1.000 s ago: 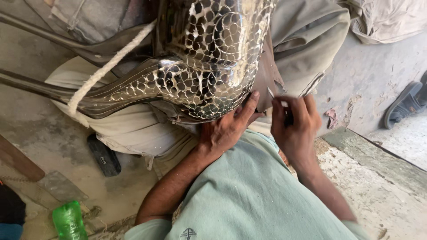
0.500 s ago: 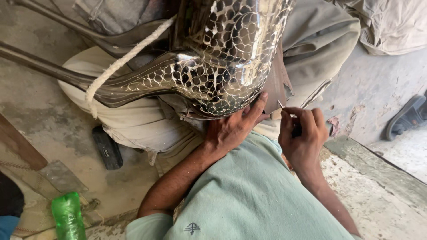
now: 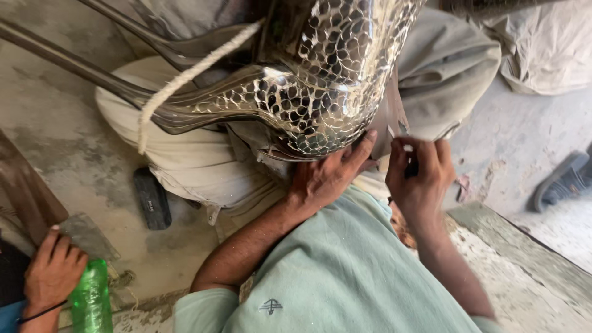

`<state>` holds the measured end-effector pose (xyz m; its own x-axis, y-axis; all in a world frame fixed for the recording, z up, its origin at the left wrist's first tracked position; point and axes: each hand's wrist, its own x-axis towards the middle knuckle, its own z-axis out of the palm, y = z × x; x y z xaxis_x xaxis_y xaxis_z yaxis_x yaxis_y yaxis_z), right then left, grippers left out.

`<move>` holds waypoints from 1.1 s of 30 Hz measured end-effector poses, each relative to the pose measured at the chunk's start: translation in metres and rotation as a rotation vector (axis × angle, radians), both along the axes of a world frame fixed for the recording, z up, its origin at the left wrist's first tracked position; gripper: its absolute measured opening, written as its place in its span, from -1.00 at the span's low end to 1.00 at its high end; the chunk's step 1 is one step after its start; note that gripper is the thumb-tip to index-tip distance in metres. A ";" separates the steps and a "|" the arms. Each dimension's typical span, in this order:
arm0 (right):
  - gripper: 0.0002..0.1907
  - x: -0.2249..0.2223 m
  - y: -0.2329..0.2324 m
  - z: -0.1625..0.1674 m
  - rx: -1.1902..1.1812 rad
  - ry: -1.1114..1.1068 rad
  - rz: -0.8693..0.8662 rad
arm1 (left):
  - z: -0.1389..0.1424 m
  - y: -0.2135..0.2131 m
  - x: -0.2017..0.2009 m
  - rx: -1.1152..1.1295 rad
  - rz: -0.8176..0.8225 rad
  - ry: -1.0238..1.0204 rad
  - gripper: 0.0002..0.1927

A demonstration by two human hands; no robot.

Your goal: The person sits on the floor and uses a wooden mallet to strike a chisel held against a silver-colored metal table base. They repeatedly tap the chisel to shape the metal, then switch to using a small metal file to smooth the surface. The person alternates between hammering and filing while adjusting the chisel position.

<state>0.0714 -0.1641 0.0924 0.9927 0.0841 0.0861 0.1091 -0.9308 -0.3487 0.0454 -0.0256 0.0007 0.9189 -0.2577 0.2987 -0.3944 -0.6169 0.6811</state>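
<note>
A shiny metal piece [image 3: 320, 92] embossed with a fish-scale pattern hangs over the lap of a person seated in beige clothes [image 3: 185, 154]. My left hand [image 3: 324, 179] grips its lower rounded edge, thumb stretched along the metal and fingers tucked underneath out of sight. My right hand [image 3: 420, 179] is just right of it, fingers closed on a thin dark tool [image 3: 409, 165] whose tip points toward the piece's lower right edge. My green shirt [image 3: 345, 271] fills the lower middle of the view.
A thick pale rope [image 3: 185, 80] crosses the metal piece's long tapered arm. A dark flat block [image 3: 152, 197] lies on the concrete floor. Another person's hand [image 3: 54, 271] rests on a green bottle [image 3: 91, 299] at bottom left. A sandal [image 3: 564, 179] lies at right.
The view has shifted, so the metal piece sits further right. My right hand has closed in on its lower edge with the tool. Another person's hand now rests on the green bottle.
</note>
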 end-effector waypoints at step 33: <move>-0.69 -0.039 -0.009 -0.023 0.142 -0.048 0.397 | -0.059 0.131 -0.174 0.058 1.049 0.530 -0.46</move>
<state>0.0324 -0.1728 0.0692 0.8804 0.4427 0.1703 0.4686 -0.7563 -0.4566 -0.1289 0.1054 -0.0584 0.6950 0.6982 -0.1719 0.6491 -0.5064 0.5677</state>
